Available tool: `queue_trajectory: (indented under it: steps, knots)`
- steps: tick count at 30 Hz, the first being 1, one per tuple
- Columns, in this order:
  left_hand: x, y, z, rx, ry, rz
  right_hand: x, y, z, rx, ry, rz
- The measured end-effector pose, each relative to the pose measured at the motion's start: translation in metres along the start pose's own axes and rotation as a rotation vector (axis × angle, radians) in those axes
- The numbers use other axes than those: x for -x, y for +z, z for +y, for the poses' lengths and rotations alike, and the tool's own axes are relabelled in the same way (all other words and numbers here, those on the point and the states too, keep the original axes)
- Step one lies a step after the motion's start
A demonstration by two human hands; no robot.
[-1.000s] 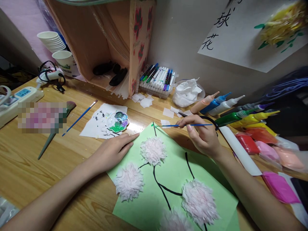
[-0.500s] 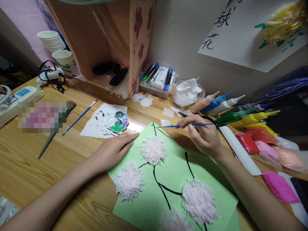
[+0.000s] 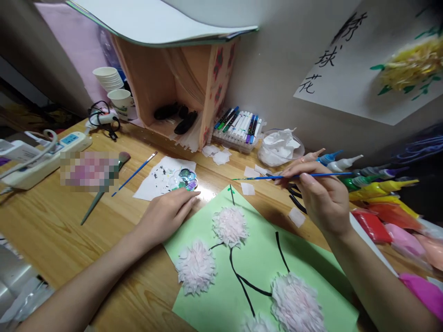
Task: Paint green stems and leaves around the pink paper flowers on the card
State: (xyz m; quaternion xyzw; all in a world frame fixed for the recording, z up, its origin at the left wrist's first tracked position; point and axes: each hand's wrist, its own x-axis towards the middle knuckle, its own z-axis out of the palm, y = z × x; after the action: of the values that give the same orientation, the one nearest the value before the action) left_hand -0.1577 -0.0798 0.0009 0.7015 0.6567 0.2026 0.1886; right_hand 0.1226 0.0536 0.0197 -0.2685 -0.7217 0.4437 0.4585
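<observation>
My right hand (image 3: 320,193) pinches a thin blue paintbrush (image 3: 261,178), its green-tipped bristles just beyond the top corner of a green paper (image 3: 204,304). Small green dabs (image 3: 231,189) mark the tip of a black stem line near that corner. Pale pink crinkled-paper flowers (image 3: 230,226) sit on the sheet among black painted stems. My left hand (image 3: 173,214) lies flat with fingers stretched out, resting at the sheet's upper left edge. Just beyond its fingers is a flower-shaped paint palette (image 3: 187,179), partly covered by that hand, on a stained white tissue (image 3: 148,184).
A second blue brush (image 3: 134,174) and a larger green brush (image 3: 93,205) lie left. Behind stand a marker box (image 3: 238,129), a tissue bowl (image 3: 280,147) and a pink cabinet (image 3: 221,87). Paint bottles (image 3: 384,186) and clay packs (image 3: 372,225) line the right. A power strip (image 3: 44,159) sits far left.
My right hand has lifted the brush off the paper and drawn it up and right. Another green dab shows at the stem tip. The whole view has shifted; my left hand stays by the sheet.
</observation>
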Motion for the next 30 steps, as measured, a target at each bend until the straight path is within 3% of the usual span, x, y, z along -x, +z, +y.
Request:
queue_trajectory:
  steps: [3, 5, 7, 10, 15, 21, 30]
  knots:
    - [-0.005, -0.014, -0.012, 0.014, -0.152, 0.323, -0.018, 0.011, -0.003, -0.092, 0.061, -0.094]
    - [-0.009, -0.02, -0.024, -0.024, -0.315, 0.453, -0.028, 0.023, -0.004, -0.086, 0.077, -0.197]
    - [-0.012, -0.02, -0.037, -0.049, -0.463, 0.432, -0.034, 0.035, -0.004, -0.033, 0.066, -0.299]
    - [-0.015, -0.014, -0.048, 0.01, -0.552, 0.333, -0.037, 0.052, -0.001, 0.051, 0.038, -0.414]
    - [-0.017, -0.005, -0.049, 0.128, -0.549, 0.321, -0.036, 0.07, 0.007, 0.183, 0.012, -0.521]
    - [-0.017, -0.003, -0.048, 0.205, -0.547, 0.314, -0.037, 0.074, 0.008, 0.277, -0.028, -0.596]
    - [-0.017, -0.002, -0.049, 0.21, -0.548, 0.306, -0.039, 0.076, 0.007, 0.247, -0.023, -0.601]
